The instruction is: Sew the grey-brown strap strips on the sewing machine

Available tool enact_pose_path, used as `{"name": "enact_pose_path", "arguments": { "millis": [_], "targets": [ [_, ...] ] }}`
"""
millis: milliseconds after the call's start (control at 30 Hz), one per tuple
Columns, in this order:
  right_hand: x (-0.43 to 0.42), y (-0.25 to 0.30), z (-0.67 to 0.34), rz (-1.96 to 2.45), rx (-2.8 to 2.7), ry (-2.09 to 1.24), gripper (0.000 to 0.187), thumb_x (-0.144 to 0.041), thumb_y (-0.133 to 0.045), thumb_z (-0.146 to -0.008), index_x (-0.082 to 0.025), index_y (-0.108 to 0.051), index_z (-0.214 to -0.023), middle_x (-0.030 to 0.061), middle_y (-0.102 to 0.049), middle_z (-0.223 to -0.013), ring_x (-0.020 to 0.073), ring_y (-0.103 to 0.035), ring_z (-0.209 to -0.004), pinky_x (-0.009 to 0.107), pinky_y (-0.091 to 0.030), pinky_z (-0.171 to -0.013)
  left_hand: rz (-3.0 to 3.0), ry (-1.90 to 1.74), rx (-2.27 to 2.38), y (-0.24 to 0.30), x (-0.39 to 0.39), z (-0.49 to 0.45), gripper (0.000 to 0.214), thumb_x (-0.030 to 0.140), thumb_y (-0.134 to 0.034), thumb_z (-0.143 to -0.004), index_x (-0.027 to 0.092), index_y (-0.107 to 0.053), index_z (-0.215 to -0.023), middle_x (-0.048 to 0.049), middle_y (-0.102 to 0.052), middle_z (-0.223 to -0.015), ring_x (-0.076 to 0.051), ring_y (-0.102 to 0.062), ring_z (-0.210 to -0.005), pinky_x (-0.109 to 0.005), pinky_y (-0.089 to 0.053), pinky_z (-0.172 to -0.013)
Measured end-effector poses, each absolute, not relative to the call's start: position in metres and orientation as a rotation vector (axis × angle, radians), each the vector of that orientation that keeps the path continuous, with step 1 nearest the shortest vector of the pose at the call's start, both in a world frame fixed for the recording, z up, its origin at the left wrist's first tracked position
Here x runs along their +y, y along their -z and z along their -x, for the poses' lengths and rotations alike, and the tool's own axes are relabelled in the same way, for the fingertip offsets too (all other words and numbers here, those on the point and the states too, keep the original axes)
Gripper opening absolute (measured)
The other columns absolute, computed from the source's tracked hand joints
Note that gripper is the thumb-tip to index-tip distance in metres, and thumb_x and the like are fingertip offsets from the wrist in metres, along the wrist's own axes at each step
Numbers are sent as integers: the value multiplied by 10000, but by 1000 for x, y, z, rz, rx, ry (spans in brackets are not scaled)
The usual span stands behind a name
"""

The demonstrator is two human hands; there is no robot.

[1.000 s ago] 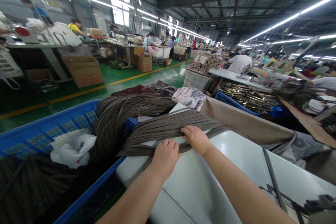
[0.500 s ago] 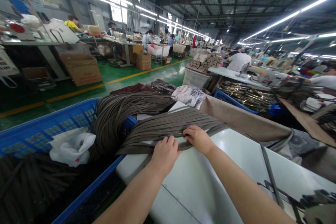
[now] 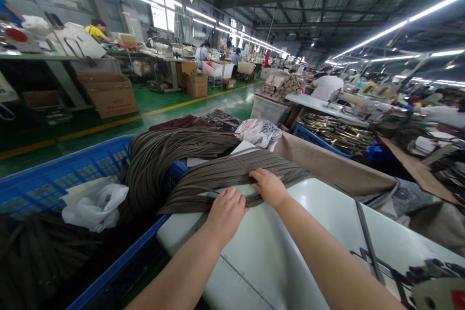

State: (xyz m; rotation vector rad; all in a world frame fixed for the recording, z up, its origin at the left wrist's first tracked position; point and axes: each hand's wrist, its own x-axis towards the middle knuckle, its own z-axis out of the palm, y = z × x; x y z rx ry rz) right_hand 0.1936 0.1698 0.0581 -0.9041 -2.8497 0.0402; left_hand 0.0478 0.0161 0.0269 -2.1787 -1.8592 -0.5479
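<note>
A thick bundle of long grey-brown fabric strips (image 3: 214, 169) lies across the pale worktable (image 3: 286, 252), its left end reaching over the rim of the blue crate. My left hand (image 3: 225, 213) has its fingers curled over the near strips, which pass beneath it. Just right of it, my right hand (image 3: 271, 189) is bent over strips too, thumb and fingertips drawn together on them. Between the near strips and the rest of the bundle, a sliver of the tabletop shows. Both sets of fingertips are partly hidden.
On the left, the blue crate (image 3: 109, 155) holds dark strips, a white plastic bag (image 3: 100, 206) and a looped strip bundle (image 3: 156, 155). A fabric-lined bin (image 3: 319, 162) runs behind the table. Sewing machine parts (image 3: 436, 271) stand at the lower right. Several people work farther off.
The gap between the near strips and the main bundle is wider around my hands. My right hand has moved slightly left in the picture, and the whole view has shifted a little.
</note>
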Motion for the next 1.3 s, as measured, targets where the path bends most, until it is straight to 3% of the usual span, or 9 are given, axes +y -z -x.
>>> {"name": "enact_pose_path", "arguments": {
  "millis": [167, 467, 533, 667, 767, 867, 1000, 1100, 1300],
  "targets": [
    [168, -61, -191, 841, -2948, 104, 127, -163, -607, -951, -167, -692, -1045, 98, -700, -1020, 236, -633, -1009, 357, -445, -942, 2163, 549, -1908, -24, 19, -48, 247, 384, -765, -885, 181, -628, -918, -54, -624, -922, -254, -563, -952, -421, -476, -839],
    [167, -68, -190, 751, -3001, 195, 205, -157, -509, -982, -169, -707, -1036, 116, -701, -985, 236, -612, -953, 365, -413, -882, 2120, 548, -2022, -24, 19, -49, 282, 374, -777, -869, 183, -600, -977, -54, -604, -974, -256, -585, -931, -401, -509, -764],
    [167, -69, -193, 739, -2990, 178, 193, -166, -521, -976, -174, -701, -1043, 113, -696, -995, 234, -606, -962, 361, -411, -884, 2102, 557, -2030, -24, 19, -49, 325, 370, -787, -860, 179, -596, -1040, -64, -610, -1040, -248, -596, -930, -389, -514, -756],
    [163, -68, -204, 718, -2969, 92, 174, -152, -546, -945, -183, -682, -1048, 86, -691, -1029, 215, -614, -985, 335, -428, -902, 2053, 603, -2018, -23, 19, -48, 597, 377, -799, -852, 141, -523, -1327, -147, -567, -1375, -245, -617, -1018, -380, -527, -831],
    [160, -65, -210, 729, -2958, 3, 130, -161, -556, -944, -199, -678, -969, 42, -685, -948, 185, -633, -917, 297, -455, -864, 2063, 595, -2016, -21, 19, -48, 709, 385, -786, -866, 111, -461, -1434, -145, -618, -1329, -253, -613, -1026, -381, -523, -837],
    [161, -60, -206, 800, -2905, -56, 177, -177, -519, -984, -201, -675, -1065, 43, -685, -1014, 169, -645, -922, 282, -476, -850, 2113, 555, -2007, -21, 20, -48, 526, 379, -764, -885, 127, -576, -1307, -88, -679, -1093, -258, -599, -983, -385, -511, -798],
    [167, -55, -195, 852, -2848, -88, 332, -142, -620, -926, -185, -632, -1255, 91, -653, -1224, 202, -609, -1116, 319, -456, -999, 2172, 548, -1931, -25, 20, -48, 222, 360, -743, -904, 175, -658, -991, -64, -649, -968, -252, -572, -992, -391, -488, -844],
    [170, -53, -190, 859, -2850, -108, 283, -148, -657, -907, -183, -660, -1189, 89, -674, -1121, 218, -610, -1059, 345, -463, -974, 2190, 550, -1890, -26, 20, -47, 212, 368, -737, -910, 180, -649, -952, -59, -637, -939, -254, -565, -995, -421, -470, -895],
    [171, -52, -193, 851, -2847, -177, 181, -117, -667, -892, -201, -682, -1052, 48, -667, -980, 199, -603, -966, 319, -457, -913, 2155, 544, -2022, -25, 20, -48, 232, 379, -745, -903, 181, -640, -964, -59, -644, -978, -259, -581, -980, -416, -488, -815]
  ]
}}
